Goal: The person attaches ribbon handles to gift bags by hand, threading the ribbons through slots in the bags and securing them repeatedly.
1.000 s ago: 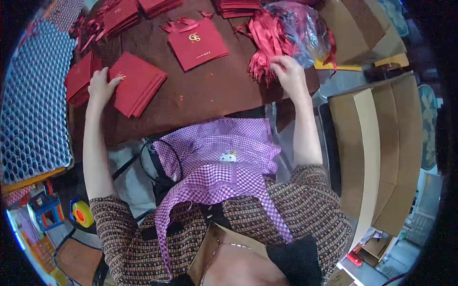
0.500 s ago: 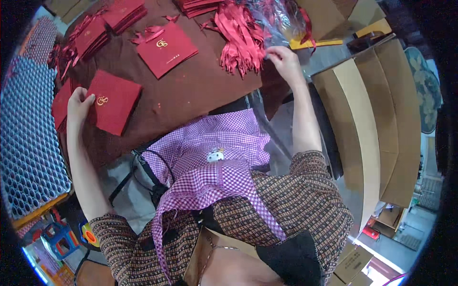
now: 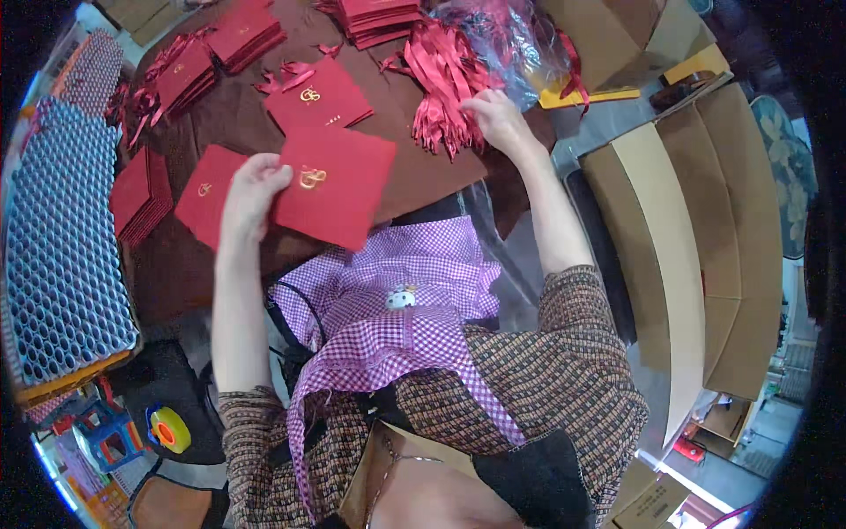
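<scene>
Left of the red ribbon bundle (image 3: 441, 84), the left hand (image 3: 255, 196) is gripping a flat red packet (image 3: 342, 189) by its edge, while the right hand (image 3: 504, 122) is reaching to the bundle's right side, its grasp impossible to tell.

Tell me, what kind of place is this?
Probably a small workshop or packing room. You can see stacks of matching red cards, a big bunch of red ribbons on the table, and a large cardboard box beside it.
</scene>
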`<state>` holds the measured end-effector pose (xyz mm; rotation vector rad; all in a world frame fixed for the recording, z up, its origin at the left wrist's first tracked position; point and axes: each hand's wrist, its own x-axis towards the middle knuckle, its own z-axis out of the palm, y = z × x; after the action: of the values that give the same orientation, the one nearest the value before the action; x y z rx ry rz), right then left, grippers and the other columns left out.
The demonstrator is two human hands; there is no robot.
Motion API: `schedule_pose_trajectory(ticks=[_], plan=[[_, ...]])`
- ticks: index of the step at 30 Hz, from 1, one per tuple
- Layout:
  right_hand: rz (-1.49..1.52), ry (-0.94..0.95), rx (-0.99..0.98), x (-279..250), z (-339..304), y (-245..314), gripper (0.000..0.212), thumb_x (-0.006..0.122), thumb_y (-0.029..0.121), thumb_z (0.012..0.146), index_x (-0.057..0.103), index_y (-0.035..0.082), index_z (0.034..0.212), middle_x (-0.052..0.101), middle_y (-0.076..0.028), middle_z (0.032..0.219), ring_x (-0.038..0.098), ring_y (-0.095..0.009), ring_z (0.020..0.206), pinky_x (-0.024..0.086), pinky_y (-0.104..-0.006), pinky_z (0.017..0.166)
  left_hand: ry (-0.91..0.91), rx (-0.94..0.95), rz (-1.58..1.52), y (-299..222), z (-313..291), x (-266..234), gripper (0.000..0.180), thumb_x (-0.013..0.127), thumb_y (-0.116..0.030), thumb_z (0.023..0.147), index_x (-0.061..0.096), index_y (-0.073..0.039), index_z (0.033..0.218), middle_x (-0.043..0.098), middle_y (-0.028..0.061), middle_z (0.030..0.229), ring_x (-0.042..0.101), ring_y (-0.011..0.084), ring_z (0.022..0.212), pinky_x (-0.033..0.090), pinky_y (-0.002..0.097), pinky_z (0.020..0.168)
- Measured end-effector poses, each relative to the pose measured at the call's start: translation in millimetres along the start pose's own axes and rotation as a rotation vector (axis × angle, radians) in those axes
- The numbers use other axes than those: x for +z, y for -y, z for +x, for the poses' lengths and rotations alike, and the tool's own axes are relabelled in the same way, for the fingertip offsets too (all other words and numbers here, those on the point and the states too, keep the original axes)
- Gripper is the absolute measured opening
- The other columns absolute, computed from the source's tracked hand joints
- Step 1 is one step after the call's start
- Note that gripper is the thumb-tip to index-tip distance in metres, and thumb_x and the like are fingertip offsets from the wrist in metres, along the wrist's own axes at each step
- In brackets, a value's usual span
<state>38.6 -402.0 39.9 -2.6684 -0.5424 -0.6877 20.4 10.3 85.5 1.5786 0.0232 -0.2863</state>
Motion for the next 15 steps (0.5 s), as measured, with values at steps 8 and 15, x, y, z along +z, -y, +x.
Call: schedule_pose_trajectory(ticks=[8,15], plan=[[0.057,0.138,-0.078,-10.8,-8.6,2.4,0.023,0.063,0.001,0.074,0.063,0.006,0.096,0.058,-0.012,0.097,0.055,-0.032,0.097,0.045,-0.0389,0.084,-0.059,-0.115,0.04,46.7,0.2,37.1,0.02,0.064,-0.007,0.081,0.058,0.0,0.099,0.062,0.0048,0.083,0.059,0.0134,0.076,0.048,0.0271,0.071],[0.017,0.155,-0.16,-3.2,-5.9,0.0,0.013,0.064,0.004,0.076,0.061,0.005,0.089,0.057,-0.011,0.094,0.055,-0.031,0.093,0.046,-0.0388,0.08,-0.101,-0.091,-0.081,67.4,2.0,36.5,0.015,0.064,-0.003,0.08,0.056,0.0,0.093,0.053,-0.0018,0.069,0.046,0.0063,0.06,0.038,0.0241,0.052]])
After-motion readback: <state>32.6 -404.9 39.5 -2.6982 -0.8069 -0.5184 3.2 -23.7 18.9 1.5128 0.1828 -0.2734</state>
